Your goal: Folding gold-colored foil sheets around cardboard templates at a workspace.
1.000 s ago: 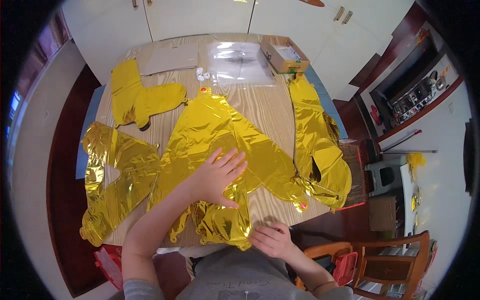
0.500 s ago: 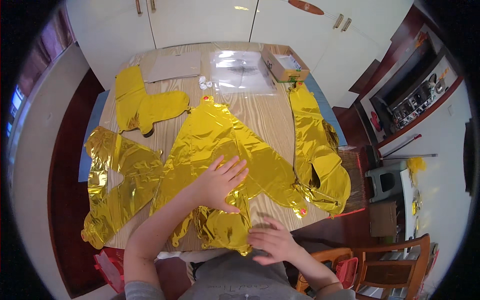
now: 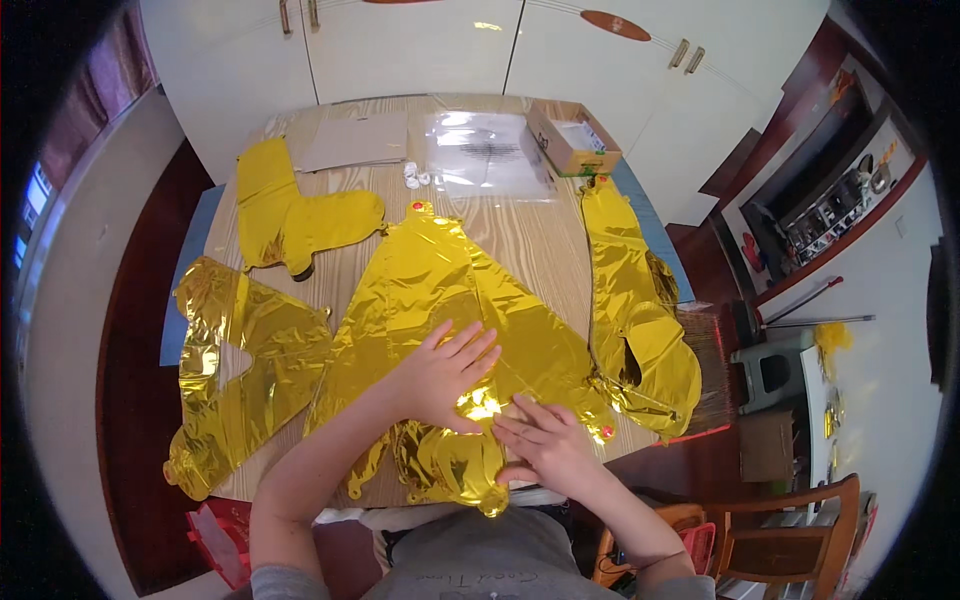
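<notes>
A large flat gold foil balloon (image 3: pixel 420 285) with a red spot at its top lies in the middle of the table. My left hand (image 3: pixel 440 380) rests palm down on it, fingers spread. To the right, my right hand (image 3: pixel 550 445) touches the same foil near its lower part, fingers stretched out and thumb apart. Crumpled foil hangs toward the table's near edge below my hands. More flat gold foil balloons lie around: a boot-shaped one (image 3: pixel 300 215) at the far left, another (image 3: pixel 250 360) at the near left, and a folded one (image 3: pixel 640 330) along the right side.
At the table's far side lie a grey card sheet (image 3: pixel 355 142), small white pieces (image 3: pixel 415 177), a clear plastic bag (image 3: pixel 485 155) and an open cardboard box (image 3: pixel 575 138). White cabinets (image 3: pixel 410 50) stand behind. A wooden chair (image 3: pixel 785 535) is at the near right.
My right hand has moved up and slightly left from beside the foil onto it. The lower right part of the foil has shifted and shines brightly. My left hand stays nearly in place.
</notes>
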{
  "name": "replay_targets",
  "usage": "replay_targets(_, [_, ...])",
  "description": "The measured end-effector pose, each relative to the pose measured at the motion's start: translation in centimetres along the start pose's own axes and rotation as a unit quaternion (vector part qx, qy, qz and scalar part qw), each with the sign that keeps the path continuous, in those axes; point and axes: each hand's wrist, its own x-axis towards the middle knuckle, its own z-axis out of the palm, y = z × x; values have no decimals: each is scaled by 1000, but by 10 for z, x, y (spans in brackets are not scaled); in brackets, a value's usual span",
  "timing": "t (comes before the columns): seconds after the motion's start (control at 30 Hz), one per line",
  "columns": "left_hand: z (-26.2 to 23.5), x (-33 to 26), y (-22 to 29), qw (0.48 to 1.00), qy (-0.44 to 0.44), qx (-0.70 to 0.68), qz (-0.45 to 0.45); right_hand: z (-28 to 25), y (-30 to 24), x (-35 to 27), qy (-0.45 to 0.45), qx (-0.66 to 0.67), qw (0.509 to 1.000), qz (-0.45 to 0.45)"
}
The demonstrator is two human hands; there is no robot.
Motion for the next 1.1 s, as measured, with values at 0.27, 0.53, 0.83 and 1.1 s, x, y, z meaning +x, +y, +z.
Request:
replay_targets(0.27, [-1, 0, -1, 1000, 11, -2, 4, -12, 13, 31, -115, -74, 990, -32])
replay_targets(0.53, [0, 0, 0, 1000, 6, -2, -3, -8, 12, 4, -93, 18, 993, -66])
replay_targets(0.83, [2, -1, 0, 1000, 7, 6, -4, -5, -5, -29, -19, -36, 985, -169])
replay_targets(1.1, [0, 0, 1, 1000, -20, 9, -9, -22, 22, -17, 39, 89, 994, -57])
